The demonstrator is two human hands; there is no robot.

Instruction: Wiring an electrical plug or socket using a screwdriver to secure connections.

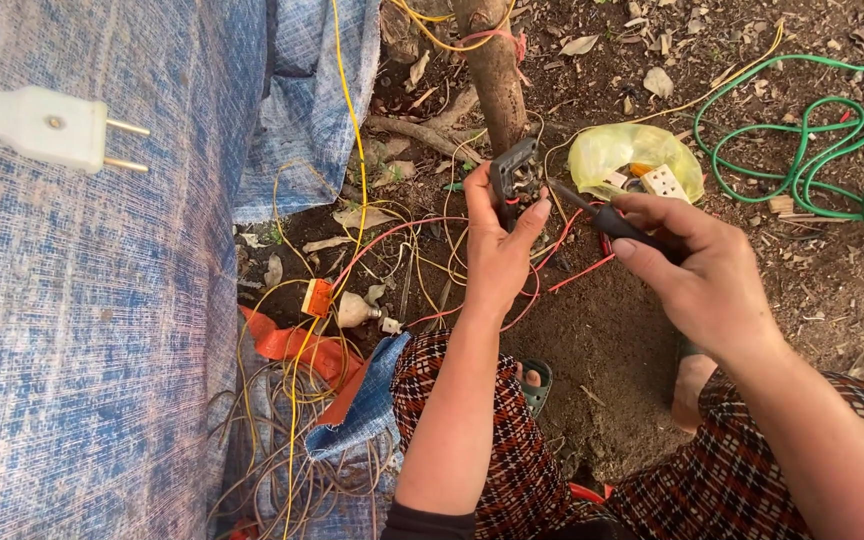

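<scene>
Dark socket part (513, 178) sits in the left hand (497, 255), held up over bare soil, just in front of a thin tree trunk (497, 75). Left hand is closed around it, thumb up one side, fingers wrapped behind; open face of the part is turned toward the camera. Internals too small to make out

Right hand (702, 270) is clamped on a screwdriver (602, 215) with a dark and red handle. Shaft runs up-left, tip touching or just at the right edge of the socket part; exact contact point can't be told

Red wires (572, 275) hang from below the part and loop down between the two hands. Yellow wires (347, 110) run across the ground and up past the trunk

Just right of the part: yellow plastic bag (617, 150) on the ground with a white socket block (664, 182) in it. Further right, coiled green hose (812, 150), well apart from the hands

Left of frame: blue woven tarp (82, 330) with a white two-pin plug (37, 125) lying on it, pins pointing right, well apart from the hands. Small orange connector (318, 297) and a strip of orange tape (287, 345) lie among tangled wires at the tarp edge

Person squats; patterned trousers (512, 440) and a sandalled foot (535, 383) show below the hands
</scene>
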